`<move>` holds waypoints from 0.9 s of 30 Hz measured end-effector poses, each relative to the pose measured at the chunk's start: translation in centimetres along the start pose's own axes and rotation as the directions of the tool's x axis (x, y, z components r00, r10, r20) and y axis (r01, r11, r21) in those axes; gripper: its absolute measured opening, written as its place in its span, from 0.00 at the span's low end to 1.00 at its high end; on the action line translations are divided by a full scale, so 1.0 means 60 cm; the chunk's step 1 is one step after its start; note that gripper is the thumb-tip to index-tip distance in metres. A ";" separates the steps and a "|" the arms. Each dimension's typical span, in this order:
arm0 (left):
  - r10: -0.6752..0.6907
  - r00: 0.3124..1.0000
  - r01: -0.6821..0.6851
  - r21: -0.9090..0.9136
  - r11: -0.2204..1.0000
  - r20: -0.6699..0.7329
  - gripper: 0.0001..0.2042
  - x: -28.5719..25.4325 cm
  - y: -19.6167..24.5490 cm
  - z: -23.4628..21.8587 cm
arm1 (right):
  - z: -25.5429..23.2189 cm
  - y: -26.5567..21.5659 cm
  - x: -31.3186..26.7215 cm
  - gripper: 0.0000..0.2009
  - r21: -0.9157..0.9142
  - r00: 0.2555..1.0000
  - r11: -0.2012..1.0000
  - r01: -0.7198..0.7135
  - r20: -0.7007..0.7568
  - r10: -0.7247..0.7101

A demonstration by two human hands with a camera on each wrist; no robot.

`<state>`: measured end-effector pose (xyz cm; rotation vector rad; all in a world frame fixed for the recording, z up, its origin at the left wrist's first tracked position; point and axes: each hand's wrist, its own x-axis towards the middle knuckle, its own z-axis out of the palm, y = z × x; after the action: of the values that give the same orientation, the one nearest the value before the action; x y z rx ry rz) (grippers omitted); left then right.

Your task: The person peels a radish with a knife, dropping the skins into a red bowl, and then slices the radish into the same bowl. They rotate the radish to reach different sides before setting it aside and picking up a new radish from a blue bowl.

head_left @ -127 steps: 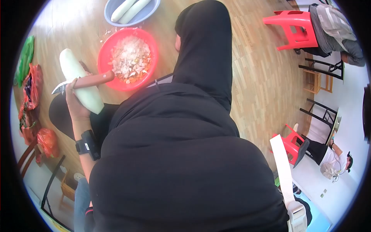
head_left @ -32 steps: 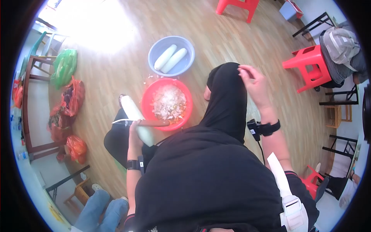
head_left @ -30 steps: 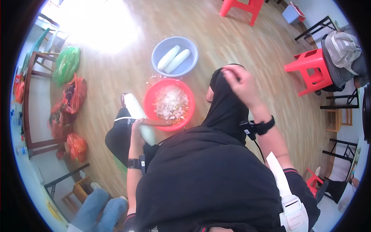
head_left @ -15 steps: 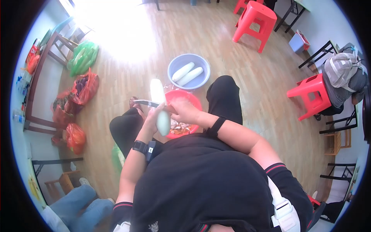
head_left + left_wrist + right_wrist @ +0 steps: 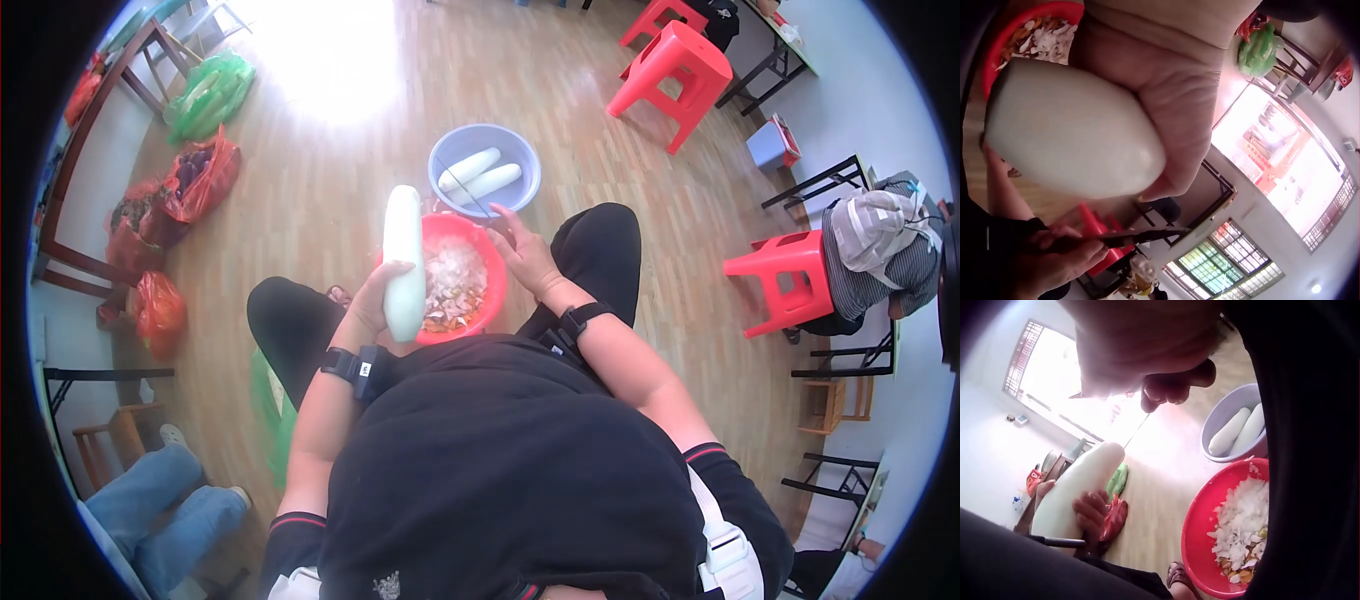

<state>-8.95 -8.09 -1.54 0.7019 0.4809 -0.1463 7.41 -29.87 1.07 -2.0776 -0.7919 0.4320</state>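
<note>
My left hand (image 5: 372, 298) grips a long peeled white radish (image 5: 404, 262), held upright beside the red basin; its rounded end (image 5: 1079, 134) fills much of the left wrist view. My right hand (image 5: 526, 262) holds a knife, fingers curled round the handle, near the basin's right rim. Its thin dark blade (image 5: 465, 187) points up and left, overlapping the blue basin in the head view. The left wrist view shows the blade (image 5: 1141, 237) from the side. Below the hands, the red basin (image 5: 497, 305) holds pale peelings over orange scraps.
A blue basin (image 5: 534, 182) with two white radishes stands just beyond the red one. Green (image 5: 212, 95) and red bags (image 5: 160, 315) lie along the left side. Red stools (image 5: 680, 80) stand at the right, one with a seated person (image 5: 865, 260).
The knife, earlier held in the left hand along with the radish, is now in the right hand. The right hand came in from the right knee, then drew back from the radish.
</note>
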 end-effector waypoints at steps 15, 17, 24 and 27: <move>-0.114 0.988 0.123 0.089 0.988 -0.106 0.26 -0.006 -0.006 -0.011 | 0.100 0.015 0.036 0.20 -0.183 0.897 0.880 0.438 0.025 -0.441; -0.134 0.983 0.150 0.131 0.980 -0.124 0.27 -0.012 -0.003 0.000 | 0.095 0.018 0.039 0.20 -0.211 0.932 0.911 0.355 0.001 -0.363; -0.162 0.984 0.170 0.150 0.974 -0.069 0.30 -0.010 -0.010 -0.019 | 0.099 0.032 0.042 0.21 -0.158 0.943 0.933 0.322 -0.026 -0.330; -0.188 0.978 0.199 0.127 0.972 -0.091 0.30 -0.016 -0.008 -0.026 | 0.104 0.034 0.042 0.22 -0.093 0.916 0.913 0.398 -0.026 -0.401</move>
<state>-10.52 -7.48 -2.38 0.7955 0.6189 -0.3388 6.59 -25.39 -4.27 -1.9269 -1.1948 0.1251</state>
